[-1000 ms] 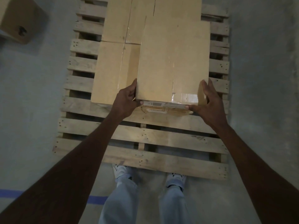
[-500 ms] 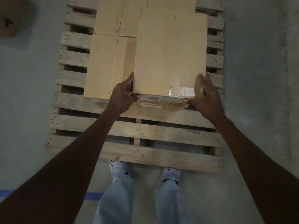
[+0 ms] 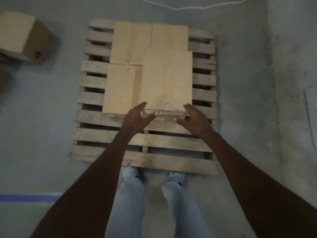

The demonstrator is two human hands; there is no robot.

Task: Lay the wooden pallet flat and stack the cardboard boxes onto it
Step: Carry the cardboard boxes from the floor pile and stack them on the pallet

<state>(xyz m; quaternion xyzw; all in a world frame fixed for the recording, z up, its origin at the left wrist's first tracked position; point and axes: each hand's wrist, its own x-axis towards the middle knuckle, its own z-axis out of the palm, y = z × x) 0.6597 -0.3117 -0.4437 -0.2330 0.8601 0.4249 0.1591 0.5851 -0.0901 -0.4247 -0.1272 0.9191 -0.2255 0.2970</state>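
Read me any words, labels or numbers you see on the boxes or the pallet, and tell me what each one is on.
Nothing here can be read.
Label on the near face of the top box, between the left hand and right hand: print too blurred.
Label on the lower left box: too small.
Pallet: no markings visible.

Grey concrete floor (image 3: 51,117) all around. A blue tape line (image 3: 29,198) runs along it at eight o'clock. A thin white cord (image 3: 188,6) curves across the floor at twelve o'clock.
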